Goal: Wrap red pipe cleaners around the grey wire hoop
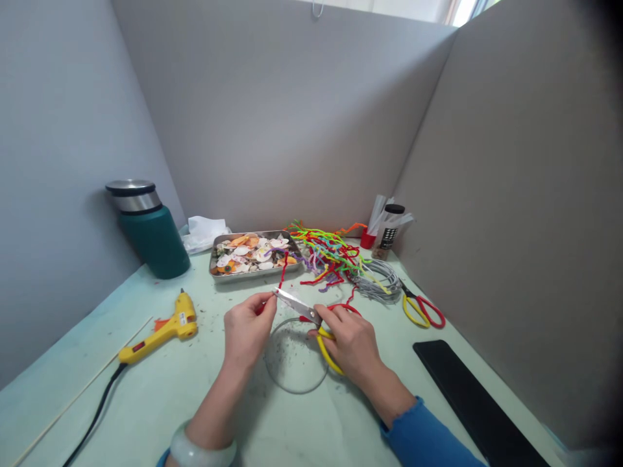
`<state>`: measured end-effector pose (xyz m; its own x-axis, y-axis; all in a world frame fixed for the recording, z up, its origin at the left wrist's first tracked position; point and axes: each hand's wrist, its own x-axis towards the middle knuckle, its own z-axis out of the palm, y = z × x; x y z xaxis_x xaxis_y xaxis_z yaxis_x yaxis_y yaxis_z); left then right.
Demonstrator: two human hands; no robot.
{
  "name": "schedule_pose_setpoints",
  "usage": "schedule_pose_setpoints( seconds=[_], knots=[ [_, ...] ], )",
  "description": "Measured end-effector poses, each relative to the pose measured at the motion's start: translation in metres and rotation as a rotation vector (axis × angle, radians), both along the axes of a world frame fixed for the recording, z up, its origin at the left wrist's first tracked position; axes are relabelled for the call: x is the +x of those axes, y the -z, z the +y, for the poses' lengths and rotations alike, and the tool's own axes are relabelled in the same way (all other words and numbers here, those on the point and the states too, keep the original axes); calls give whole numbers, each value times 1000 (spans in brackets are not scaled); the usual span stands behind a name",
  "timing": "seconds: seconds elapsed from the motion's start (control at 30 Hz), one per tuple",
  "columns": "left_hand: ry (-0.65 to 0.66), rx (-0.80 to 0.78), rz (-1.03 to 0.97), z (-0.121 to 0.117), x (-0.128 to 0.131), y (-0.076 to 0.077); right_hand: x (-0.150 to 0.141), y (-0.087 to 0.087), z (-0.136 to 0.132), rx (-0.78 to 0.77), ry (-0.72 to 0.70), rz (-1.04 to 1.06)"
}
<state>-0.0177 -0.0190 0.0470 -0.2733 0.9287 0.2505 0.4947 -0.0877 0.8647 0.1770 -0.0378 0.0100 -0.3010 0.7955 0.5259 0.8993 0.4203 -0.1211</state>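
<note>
My left hand [249, 327] pinches a red yarn strand [283, 272] whose loose end sticks up above the fingertips. In my right hand [351, 340] is a pair of scissors [302, 306] with one red and one yellow handle. Their blade tips meet the strand right beside my left fingertips; the blades look nearly closed. Below both hands a grey wire ring [298, 392] lies on the table, its upper part partly hidden by the scissors and hands. Small dark crumbs are scattered inside and around the ring.
Behind my hands stand a metal tray [243, 277] of shells and a heap of coloured yarn [331, 250]. A wire coil [382, 282], second scissors [422, 308] and a black bar [467, 389] lie right. A yellow glue gun [163, 332] and a green bottle [156, 240] are left.
</note>
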Motion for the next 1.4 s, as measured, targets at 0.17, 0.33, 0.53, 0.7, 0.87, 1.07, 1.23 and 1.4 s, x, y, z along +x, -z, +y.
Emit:
schedule_pose_setpoints(
  seconds=[0.17,0.33,0.53,0.7,0.87,1.07,1.23,1.4],
  knots=[
    [-12,11,24,-1,1,-2,0,2,0,-5,-1,1],
    [-36,51,103,-4,2,-4,0,4,0,12,-6,12],
    [-29,54,50,-3,1,-2,0,0,-2,-22,-29,67],
    [22,33,-23,-1,0,-1,2,-1,0,-61,-43,76],
    [54,12,-59,-1,-1,-3,4,-1,0,-69,-45,72],
    [102,2,-170,0,-3,-2,5,-3,0,-65,-41,68],
    [112,-14,-288,3,-3,1,3,0,0,-99,-48,102],
    [120,-64,-389,4,-2,1,0,4,0,-112,-64,132]
  ],
)
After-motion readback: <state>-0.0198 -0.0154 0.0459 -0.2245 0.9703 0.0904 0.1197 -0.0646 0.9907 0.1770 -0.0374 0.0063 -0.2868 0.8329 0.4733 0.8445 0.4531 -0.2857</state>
